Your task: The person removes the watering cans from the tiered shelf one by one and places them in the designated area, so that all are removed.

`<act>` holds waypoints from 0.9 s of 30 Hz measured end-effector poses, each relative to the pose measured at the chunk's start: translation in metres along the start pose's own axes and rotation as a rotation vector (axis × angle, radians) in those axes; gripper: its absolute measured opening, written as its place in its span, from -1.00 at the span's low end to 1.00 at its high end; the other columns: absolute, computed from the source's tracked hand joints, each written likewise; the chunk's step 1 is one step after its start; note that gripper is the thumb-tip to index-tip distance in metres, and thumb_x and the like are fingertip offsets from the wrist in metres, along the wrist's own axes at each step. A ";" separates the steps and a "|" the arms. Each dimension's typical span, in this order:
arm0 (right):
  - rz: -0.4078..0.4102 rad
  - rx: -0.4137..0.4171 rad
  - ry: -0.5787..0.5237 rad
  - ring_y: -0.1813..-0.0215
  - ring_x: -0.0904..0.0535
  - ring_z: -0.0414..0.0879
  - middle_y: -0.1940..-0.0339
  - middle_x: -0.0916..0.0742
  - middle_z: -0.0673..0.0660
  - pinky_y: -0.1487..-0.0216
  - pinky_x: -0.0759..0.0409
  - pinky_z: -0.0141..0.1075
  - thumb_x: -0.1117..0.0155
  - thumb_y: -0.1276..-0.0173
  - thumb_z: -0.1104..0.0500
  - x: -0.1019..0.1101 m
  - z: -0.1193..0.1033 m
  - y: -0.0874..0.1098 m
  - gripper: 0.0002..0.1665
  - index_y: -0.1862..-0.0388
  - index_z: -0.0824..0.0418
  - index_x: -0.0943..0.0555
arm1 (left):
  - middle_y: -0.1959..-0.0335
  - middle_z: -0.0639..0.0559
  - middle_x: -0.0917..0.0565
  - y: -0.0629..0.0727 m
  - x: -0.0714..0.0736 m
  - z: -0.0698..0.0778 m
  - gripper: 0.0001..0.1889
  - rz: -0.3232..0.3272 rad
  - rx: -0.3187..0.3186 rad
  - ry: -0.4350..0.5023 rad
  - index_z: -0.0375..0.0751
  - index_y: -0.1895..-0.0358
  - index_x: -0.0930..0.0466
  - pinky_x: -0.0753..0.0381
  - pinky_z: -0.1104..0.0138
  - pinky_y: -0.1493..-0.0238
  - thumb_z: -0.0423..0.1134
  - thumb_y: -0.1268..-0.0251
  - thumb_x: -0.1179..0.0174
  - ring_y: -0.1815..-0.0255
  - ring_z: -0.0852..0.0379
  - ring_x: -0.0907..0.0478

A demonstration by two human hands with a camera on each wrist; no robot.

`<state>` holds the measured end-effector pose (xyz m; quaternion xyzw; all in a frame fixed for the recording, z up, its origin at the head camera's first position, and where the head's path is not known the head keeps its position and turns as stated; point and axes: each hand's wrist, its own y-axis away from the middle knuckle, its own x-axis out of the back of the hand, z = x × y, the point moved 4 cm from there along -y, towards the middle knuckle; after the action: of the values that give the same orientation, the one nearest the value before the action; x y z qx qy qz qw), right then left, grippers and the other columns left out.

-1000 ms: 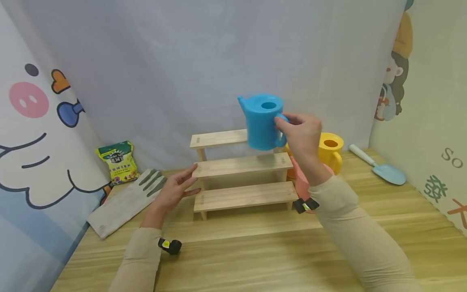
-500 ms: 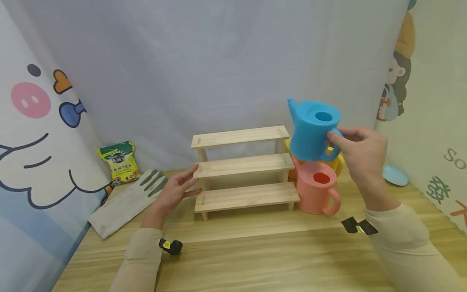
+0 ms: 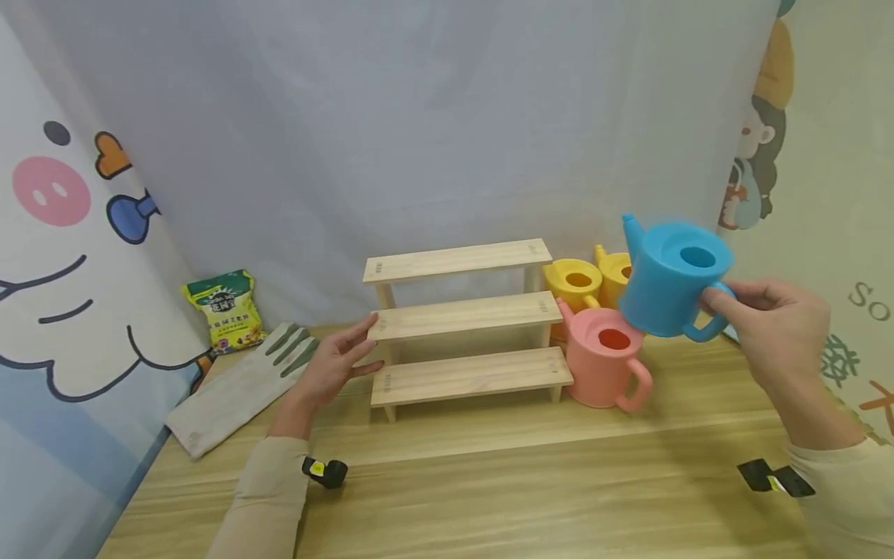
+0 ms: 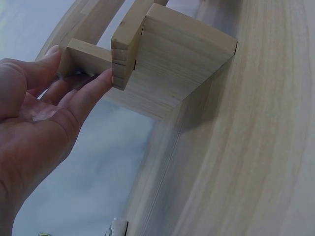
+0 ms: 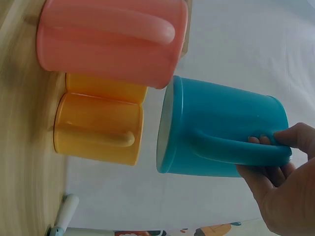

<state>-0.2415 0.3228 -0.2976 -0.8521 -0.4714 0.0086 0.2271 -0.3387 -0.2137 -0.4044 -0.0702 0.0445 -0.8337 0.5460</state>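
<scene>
Lifted above the table at the right, a blue watering can (image 3: pixel 667 287) is gripped by its handle in my right hand (image 3: pixel 782 330). Its spout points away to the left and back, as the head view shows. My left hand (image 3: pixel 335 365) holds the left end of the three-tier wooden stand (image 3: pixel 464 316) at the middle shelf. In the left wrist view, thumb and fingers sit on either side of that shelf's end (image 4: pixel 88 56). A pink watering can (image 3: pixel 597 365) stands at the stand's right end, with two yellow watering cans (image 3: pixel 574 289) behind it.
At the left lie a grey and green work glove (image 3: pixel 244 392) and a yellow-green bag (image 3: pixel 225 312). A trowel's pale handle (image 5: pixel 68 210) shows in the right wrist view. A grey cloth backdrop (image 3: pixel 419 140) hangs behind, with printed panels (image 3: pixel 831 233) at both sides.
My right hand has carried the blue watering can from above the stand to the right and lower, past the pink one, uncovering the yellow cans. My left hand has stayed on the stand.
</scene>
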 end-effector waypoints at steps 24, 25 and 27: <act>-0.204 -0.082 0.392 0.15 -0.49 -0.26 0.55 -0.64 -0.38 0.25 -0.40 -0.33 -0.43 -0.32 -0.06 0.020 0.053 0.015 -0.46 0.15 0.47 -0.71 | -0.64 -0.03 0.10 0.002 -0.002 0.003 -0.37 0.001 0.000 0.014 -0.22 -0.60 -0.01 -0.59 0.11 -0.24 -0.28 -0.61 -0.01 -0.61 -0.06 0.14; -0.223 -0.090 0.404 0.13 -0.48 -0.19 0.53 -0.67 -0.33 0.25 -0.40 -0.28 -0.43 -0.32 -0.06 0.018 0.055 0.015 -0.46 0.16 0.47 -0.72 | -0.64 -0.04 0.10 0.002 -0.002 0.003 -0.37 0.001 0.001 0.015 -0.23 -0.60 0.00 -0.59 0.11 -0.24 -0.28 -0.61 -0.01 -0.61 -0.07 0.13; -0.252 -0.084 0.423 0.14 -0.47 -0.11 0.49 -0.70 -0.23 0.30 -0.42 -0.26 -0.44 -0.32 -0.06 0.016 0.058 0.016 -0.47 0.17 0.45 -0.74 | -0.64 -0.05 0.10 0.002 -0.002 0.002 -0.37 0.000 0.002 0.016 -0.23 -0.61 0.00 -0.59 0.11 -0.24 -0.28 -0.61 -0.01 -0.61 -0.07 0.12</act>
<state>-0.2330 0.3510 -0.3527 -0.7780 -0.5159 -0.2180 0.2847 -0.3363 -0.2127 -0.4026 -0.0628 0.0481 -0.8342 0.5458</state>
